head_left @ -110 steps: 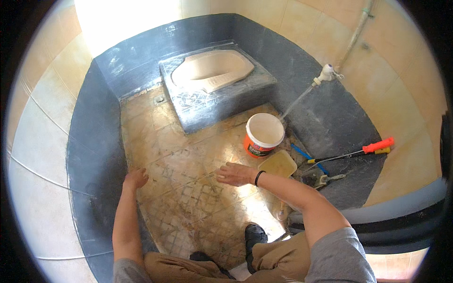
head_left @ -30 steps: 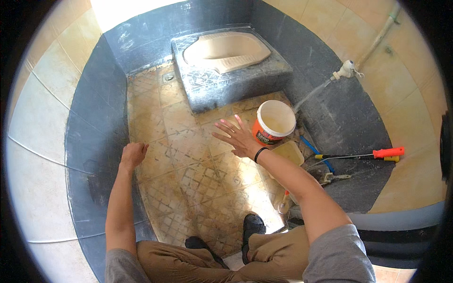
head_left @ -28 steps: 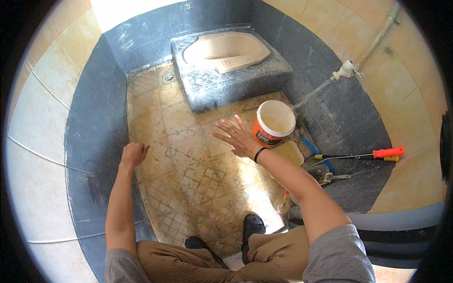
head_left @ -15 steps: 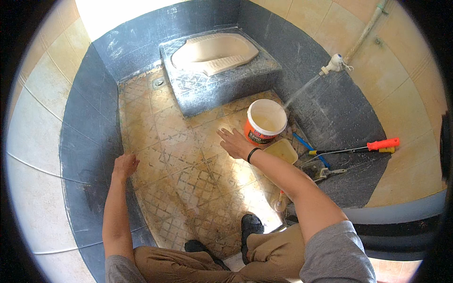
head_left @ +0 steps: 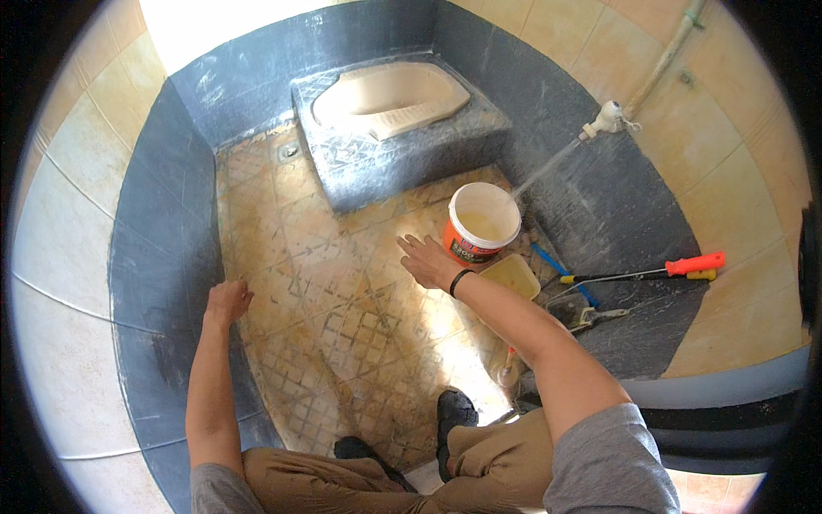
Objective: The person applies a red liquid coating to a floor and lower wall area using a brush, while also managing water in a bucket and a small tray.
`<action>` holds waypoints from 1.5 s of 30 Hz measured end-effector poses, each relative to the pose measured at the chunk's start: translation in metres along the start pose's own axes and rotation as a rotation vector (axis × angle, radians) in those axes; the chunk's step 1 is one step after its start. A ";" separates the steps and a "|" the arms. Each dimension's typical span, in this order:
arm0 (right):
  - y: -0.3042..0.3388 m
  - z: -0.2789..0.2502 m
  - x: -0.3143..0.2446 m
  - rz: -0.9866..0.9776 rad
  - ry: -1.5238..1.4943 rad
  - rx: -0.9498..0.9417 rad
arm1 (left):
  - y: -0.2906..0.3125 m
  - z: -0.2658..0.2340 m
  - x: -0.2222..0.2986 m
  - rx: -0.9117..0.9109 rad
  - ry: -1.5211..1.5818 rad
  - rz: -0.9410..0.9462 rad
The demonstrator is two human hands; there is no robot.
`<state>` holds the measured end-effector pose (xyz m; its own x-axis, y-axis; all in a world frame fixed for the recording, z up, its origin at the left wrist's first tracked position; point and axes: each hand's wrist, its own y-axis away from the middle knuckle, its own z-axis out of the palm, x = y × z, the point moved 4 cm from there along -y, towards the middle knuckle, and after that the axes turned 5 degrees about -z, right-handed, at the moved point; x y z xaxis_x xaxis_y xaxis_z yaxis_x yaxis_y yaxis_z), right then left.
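Note:
My right hand is over the tiled floor just left of a white-rimmed orange bucket, fingers spread, with nothing in it. Cloudy, yellowish liquid shows inside the bucket. From the white tap on the right wall, a stream of water slants down to the bucket's right rim; whether all of it lands inside, I cannot tell. Beside the bucket sits a shallow yellowish tub, partly hidden by my right forearm. My left hand hangs near the dark left wall, its fingers curled in and no object visible in them.
A squat toilet is set in a raised dark block at the back. Right of my arm are a red-handled long tool, a blue stick and a paintbrush. A floor drain is at the back left.

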<state>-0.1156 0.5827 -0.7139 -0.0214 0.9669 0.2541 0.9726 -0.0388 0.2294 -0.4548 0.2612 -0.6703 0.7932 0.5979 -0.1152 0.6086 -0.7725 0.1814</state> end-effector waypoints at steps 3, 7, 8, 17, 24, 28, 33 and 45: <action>0.010 -0.007 0.014 0.014 0.075 0.181 | -0.004 -0.004 0.010 -0.108 -0.016 -0.080; 0.019 -0.030 0.032 0.053 0.066 0.380 | -0.003 0.003 0.003 -0.031 -0.010 -0.007; 0.022 -0.034 0.036 0.066 0.090 0.401 | -0.003 0.004 0.001 -0.028 -0.011 -0.005; 0.075 -0.034 0.055 0.118 0.177 0.354 | -0.012 0.014 0.008 -0.124 -0.022 -0.045; 0.113 -0.007 0.094 0.360 -0.078 0.086 | -0.031 0.035 0.019 -0.092 0.027 0.027; 0.126 0.018 0.095 0.445 -0.191 -0.068 | -0.041 0.039 0.029 -0.148 -0.015 0.057; 0.114 0.025 0.091 0.509 -0.113 0.041 | -0.047 0.041 0.040 -0.244 0.005 0.045; 0.109 0.025 0.092 0.575 -0.091 0.026 | -0.049 0.052 0.015 -0.187 -0.001 0.053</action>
<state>-0.0061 0.6740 -0.6885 0.5309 0.8101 0.2488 0.8273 -0.5591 0.0550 -0.4716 0.2973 -0.7321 0.8242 0.5571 -0.1017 0.5518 -0.7497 0.3654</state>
